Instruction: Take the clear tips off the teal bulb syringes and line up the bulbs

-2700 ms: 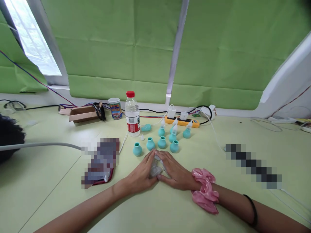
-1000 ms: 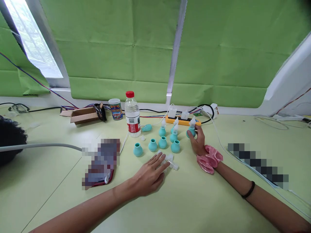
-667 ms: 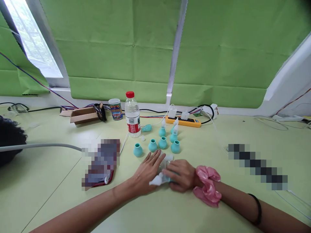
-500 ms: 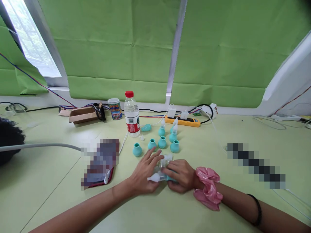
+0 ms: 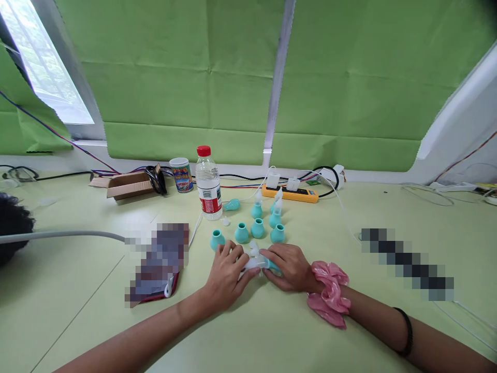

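My left hand point(image 5: 225, 277) is closed on a translucent plastic nozzle point(image 5: 251, 264), thumb along its near side. My right hand point(image 5: 291, 269) grips a teal rubber bulb point(image 5: 274, 267), mostly covered by the fingers. The nozzle and bulb meet end to end between my hands; whether they are joined I cannot tell. More clear plastic pieces point(image 5: 254, 247) lie just beyond my fingertips. Behind them stand open-necked teal bulbs, among them a left one point(image 5: 217, 240), a middle one point(image 5: 258, 228) and a right one point(image 5: 277, 234). Farther back, a teal bulb with a clear tip point(image 5: 275, 218) stands upright.
A red-capped bottle point(image 5: 208, 189) stands behind the bulbs, beside a can point(image 5: 181, 176) and a cardboard box point(image 5: 131, 187). The yellow power strip point(image 5: 291, 194) carries plugs. A blurred phone point(image 5: 161, 264) lies left. Another person's dark hair point(image 5: 13, 228) shows at the left edge.
My left hand's spread fingers have curled in around the nozzle. My right hand has risen slightly away from me, and the bulb in it now shows lined up with the nozzle.
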A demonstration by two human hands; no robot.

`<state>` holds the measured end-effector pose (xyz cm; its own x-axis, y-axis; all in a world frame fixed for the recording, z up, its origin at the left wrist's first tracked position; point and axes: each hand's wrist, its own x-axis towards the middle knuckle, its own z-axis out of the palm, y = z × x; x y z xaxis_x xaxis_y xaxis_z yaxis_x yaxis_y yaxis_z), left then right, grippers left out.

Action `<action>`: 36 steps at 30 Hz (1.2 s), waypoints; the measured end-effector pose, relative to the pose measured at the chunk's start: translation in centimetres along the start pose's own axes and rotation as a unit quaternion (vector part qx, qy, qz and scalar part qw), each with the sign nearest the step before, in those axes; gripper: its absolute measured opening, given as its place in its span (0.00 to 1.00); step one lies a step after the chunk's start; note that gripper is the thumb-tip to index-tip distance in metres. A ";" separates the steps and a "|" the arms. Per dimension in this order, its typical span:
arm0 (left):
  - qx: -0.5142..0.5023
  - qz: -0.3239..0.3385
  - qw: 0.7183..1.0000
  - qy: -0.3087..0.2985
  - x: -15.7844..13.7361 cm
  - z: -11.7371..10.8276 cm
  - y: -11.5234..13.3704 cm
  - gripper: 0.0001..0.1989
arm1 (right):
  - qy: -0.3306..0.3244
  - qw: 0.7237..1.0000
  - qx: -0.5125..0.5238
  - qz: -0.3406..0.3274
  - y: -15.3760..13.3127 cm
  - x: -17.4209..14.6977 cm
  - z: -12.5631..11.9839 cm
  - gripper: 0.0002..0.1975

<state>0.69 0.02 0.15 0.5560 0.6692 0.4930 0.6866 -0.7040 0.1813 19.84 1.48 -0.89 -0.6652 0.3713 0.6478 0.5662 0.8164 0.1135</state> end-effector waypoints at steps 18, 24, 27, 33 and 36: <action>0.009 -0.061 0.998 0.006 0.2 1.0 -0.6 0.14 | 0.101 0.984 0.095 0.109 -1.3 -0.4 0.3 0.11; -0.031 -0.062 0.998 0.010 0.2 1.5 -1.0 0.13 | 0.065 0.941 0.192 0.272 -3.7 0.0 -0.5 0.09; -0.062 -0.033 0.997 0.037 0.1 1.5 -1.0 0.09 | 0.048 0.940 0.205 0.268 -4.0 0.2 -0.4 0.10; -0.132 0.018 0.985 0.105 0.2 1.4 -1.2 0.04 | 0.009 0.940 0.206 0.273 -3.1 0.2 0.2 0.11; -0.179 0.008 0.978 0.107 0.2 1.3 -1.3 0.04 | 0.006 0.943 0.201 0.266 -2.9 0.2 0.3 0.12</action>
<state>0.57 1.39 -1.11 0.4278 0.6200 0.6577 0.4497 -0.7772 0.4402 17.94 -0.70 -1.31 -0.3315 0.7728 0.5412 0.5858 0.6183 -0.5240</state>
